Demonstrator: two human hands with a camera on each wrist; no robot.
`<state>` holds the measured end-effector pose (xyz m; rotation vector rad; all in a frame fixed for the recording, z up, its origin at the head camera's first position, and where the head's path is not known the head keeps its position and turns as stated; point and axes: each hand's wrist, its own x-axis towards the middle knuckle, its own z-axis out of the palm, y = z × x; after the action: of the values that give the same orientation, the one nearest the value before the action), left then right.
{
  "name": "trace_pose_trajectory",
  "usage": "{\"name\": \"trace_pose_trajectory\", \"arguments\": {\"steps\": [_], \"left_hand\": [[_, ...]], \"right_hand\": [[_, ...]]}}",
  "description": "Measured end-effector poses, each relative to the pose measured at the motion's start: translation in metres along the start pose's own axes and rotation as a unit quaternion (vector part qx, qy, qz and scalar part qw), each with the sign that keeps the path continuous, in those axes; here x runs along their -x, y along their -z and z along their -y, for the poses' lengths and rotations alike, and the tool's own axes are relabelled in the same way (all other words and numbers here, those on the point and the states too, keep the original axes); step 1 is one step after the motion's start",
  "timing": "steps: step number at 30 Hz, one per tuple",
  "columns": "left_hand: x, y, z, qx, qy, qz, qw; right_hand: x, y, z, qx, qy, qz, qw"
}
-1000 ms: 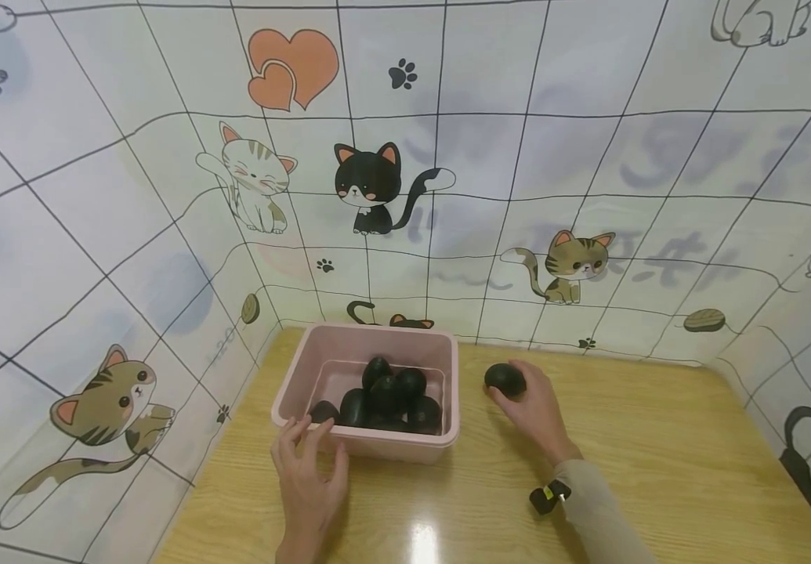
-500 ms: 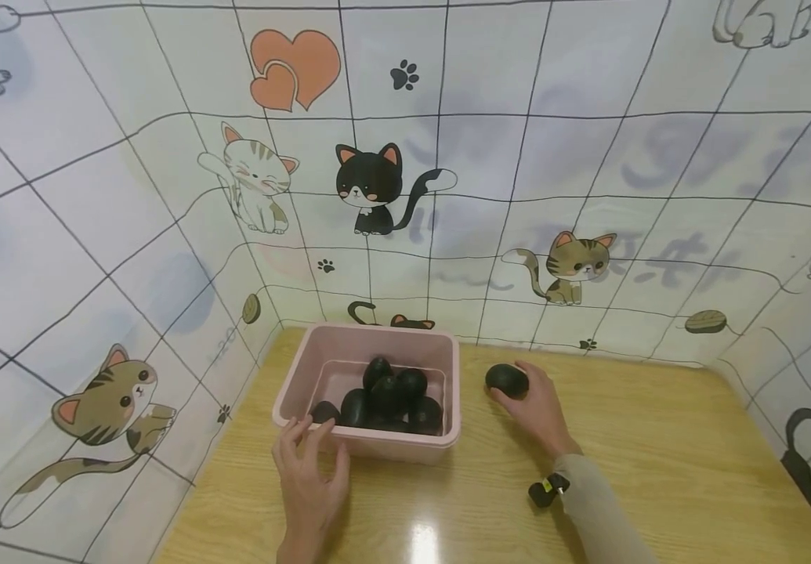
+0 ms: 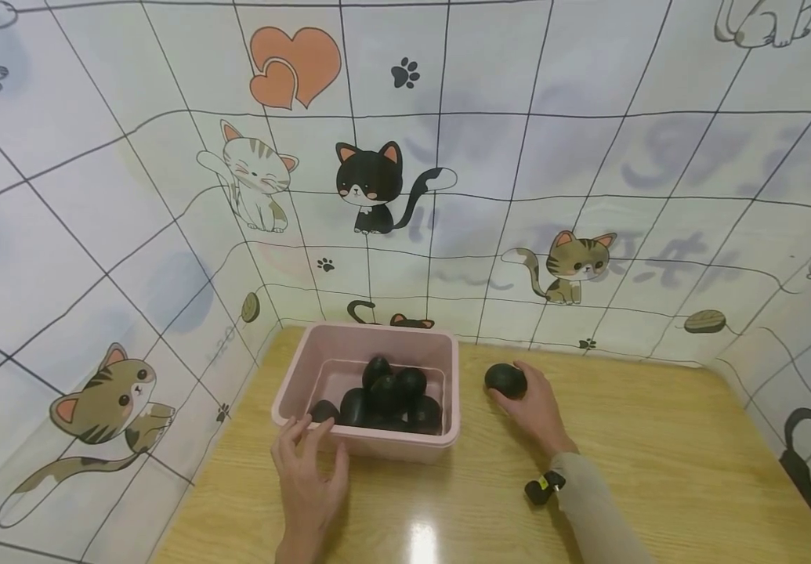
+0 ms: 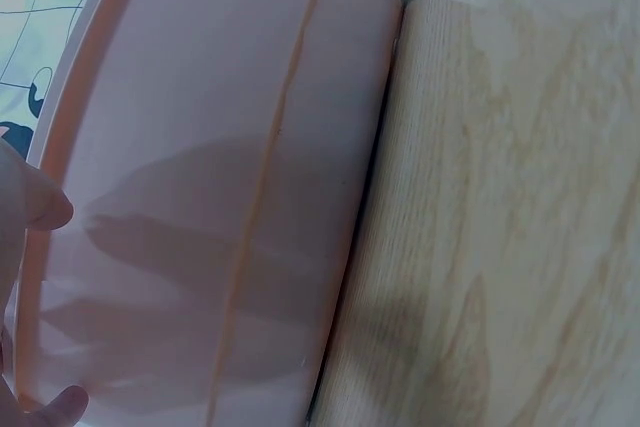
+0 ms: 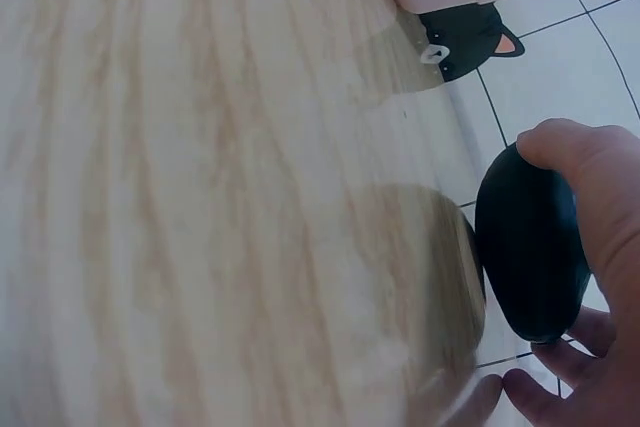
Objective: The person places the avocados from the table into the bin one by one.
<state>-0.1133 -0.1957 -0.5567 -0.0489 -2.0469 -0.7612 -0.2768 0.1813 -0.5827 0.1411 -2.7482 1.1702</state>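
Observation:
In the head view, my right hand (image 3: 535, 407) pinches a dark green avocado (image 3: 505, 381) between thumb and fingers, to the right of the pink bin (image 3: 394, 450). The right wrist view has this avocado (image 5: 530, 247) lengthwise between the thumb at its upper end and the fingers at its lower end, with a shadow on the table beside it. My left hand (image 3: 306, 478) holds the bin's front left rim, fingers bent over it and thumb against the outer wall. Several dark avocados (image 3: 385, 394) lie together inside the bin, and another avocado (image 3: 324, 411) sits by the left fingertips.
The bin stands on a wood-grain table (image 3: 659, 454), near its back left corner. Walls covered with a cat-print sheet (image 3: 476, 157) rise right behind the table and on both sides. A small black device (image 3: 542, 487) is strapped at the right wrist.
Hardly anything differs: the right wrist has shifted very slightly, while the avocado stays in the right hand and the left hand remains at the bin's rim.

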Motion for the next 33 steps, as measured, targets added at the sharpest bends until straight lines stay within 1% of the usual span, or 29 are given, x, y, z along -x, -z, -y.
{"name": "trace_pose_trajectory", "arguments": {"steps": [4,7,20,22,28,33], "left_hand": [[-0.0011,0.0,-0.0002,0.0,-0.005,-0.006,1.0],[-0.0012,0.0006,0.0,-0.002,-0.003,-0.004,1.0],[-0.0028,0.0014,-0.0022,-0.002,0.005,0.006,1.0],[-0.0026,0.0017,-0.002,-0.004,0.006,0.01,0.9999],[-0.0004,0.0026,-0.0021,-0.006,0.025,0.032,0.9992],[-0.0001,0.0018,-0.0026,-0.006,0.018,0.023,0.9996]], "right_hand": [[-0.0005,-0.0017,0.0001,-0.002,0.004,-0.001,1.0],[-0.0011,-0.0021,0.0005,-0.004,0.005,0.0,1.0],[-0.0018,-0.0022,-0.002,-0.014,-0.021,0.001,1.0],[-0.0023,-0.0022,-0.0021,-0.011,-0.019,0.003,1.0],[-0.0025,-0.0027,-0.0012,-0.006,-0.018,0.008,1.0],[-0.0023,-0.0029,-0.0018,-0.01,-0.019,0.004,1.0]]}}
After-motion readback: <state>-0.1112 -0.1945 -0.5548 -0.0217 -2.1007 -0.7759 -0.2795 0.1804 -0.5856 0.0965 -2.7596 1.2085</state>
